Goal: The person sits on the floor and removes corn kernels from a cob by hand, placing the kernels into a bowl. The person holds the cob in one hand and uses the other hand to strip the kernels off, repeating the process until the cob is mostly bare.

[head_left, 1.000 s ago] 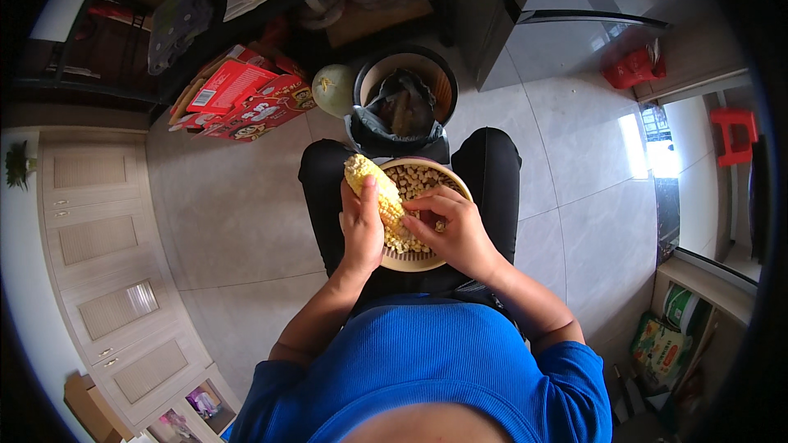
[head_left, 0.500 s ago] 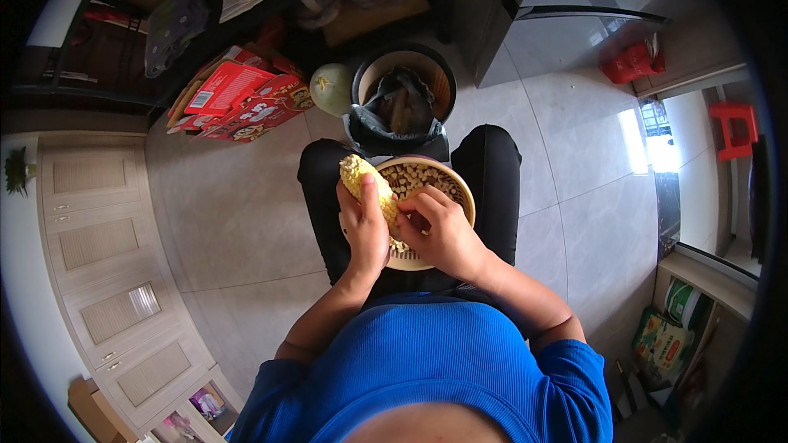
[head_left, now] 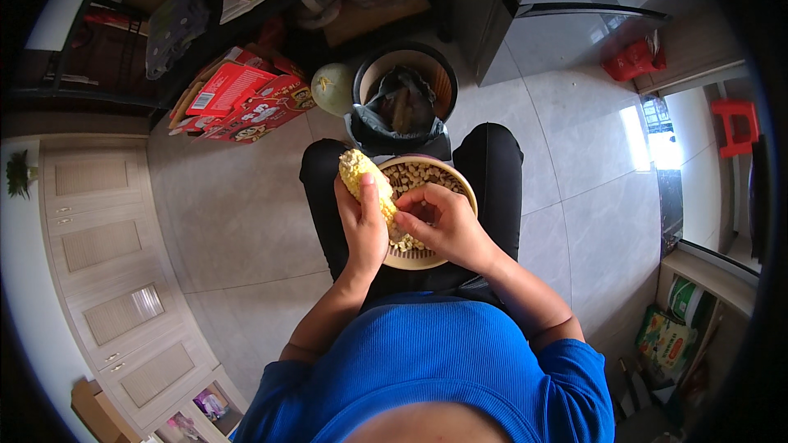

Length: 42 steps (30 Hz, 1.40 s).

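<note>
**Layout: lap, floor, surroundings**

Bowl (head_left: pixel 454 176) sits on person's lap, btwn the knees, kernels in it. Corn cob (head_left: pixel 361 178) over bowl's left rim, in left hand (head_left: pixel 361 226); right hand (head_left: pixel 443 226) just right of cob, above bowl. Bin (head_left: pixel 402 102) on floor directly ahead of knees, touching bowl's far edge in view. Melon (head_left: pixel 332 89) just left of bin. Boxes (head_left: pixel 242 102) further left, under shelf. Cabinet drawers (head_left: pixel 98 246) far left. Stool (head_left: pixel 632 57) well right, ahead.
</note>
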Each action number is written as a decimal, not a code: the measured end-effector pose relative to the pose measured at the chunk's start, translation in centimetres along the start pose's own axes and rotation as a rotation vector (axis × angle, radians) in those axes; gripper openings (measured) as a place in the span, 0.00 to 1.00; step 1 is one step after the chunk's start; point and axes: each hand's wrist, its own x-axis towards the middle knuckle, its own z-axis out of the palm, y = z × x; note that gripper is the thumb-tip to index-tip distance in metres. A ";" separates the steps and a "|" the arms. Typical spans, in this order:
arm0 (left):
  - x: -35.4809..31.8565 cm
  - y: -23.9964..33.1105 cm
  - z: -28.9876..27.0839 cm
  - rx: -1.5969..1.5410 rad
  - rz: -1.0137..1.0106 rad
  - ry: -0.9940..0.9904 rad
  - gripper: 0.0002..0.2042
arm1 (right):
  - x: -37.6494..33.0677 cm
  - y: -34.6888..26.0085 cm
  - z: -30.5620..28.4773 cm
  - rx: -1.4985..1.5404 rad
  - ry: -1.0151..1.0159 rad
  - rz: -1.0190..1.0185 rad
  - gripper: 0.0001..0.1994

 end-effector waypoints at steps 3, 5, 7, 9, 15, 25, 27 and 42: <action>-0.2 -0.1 0.1 0.014 0.014 0.012 0.17 | 0.1 0.0 -0.1 -0.131 0.034 -0.136 0.07; -0.3 -0.3 0.3 0.079 0.074 0.040 0.15 | 0.1 -0.1 -0.1 -0.203 0.051 -0.203 0.07; -0.4 -0.6 0.4 0.148 0.124 0.060 0.15 | 0.0 -0.4 0.0 -0.238 0.052 -0.206 0.06; -0.4 -0.8 0.4 0.222 0.167 0.072 0.15 | 0.0 -0.2 -0.1 -0.221 0.048 -0.190 0.07; -0.2 -1.5 0.1 0.196 0.139 0.079 0.14 | 0.0 0.1 -0.1 -0.263 0.041 -0.244 0.07; -0.2 0.0 0.5 0.058 0.036 0.014 0.12 | 0.1 -0.6 -0.5 -0.200 0.012 -0.254 0.07; -0.1 -0.4 0.4 0.079 0.052 0.027 0.12 | 0.1 -0.8 -0.5 -0.222 0.010 -0.262 0.07; -0.6 0.3 0.4 -0.013 -0.002 0.007 0.15 | 0.1 0.6 0.6 -0.260 0.112 -0.294 0.05</action>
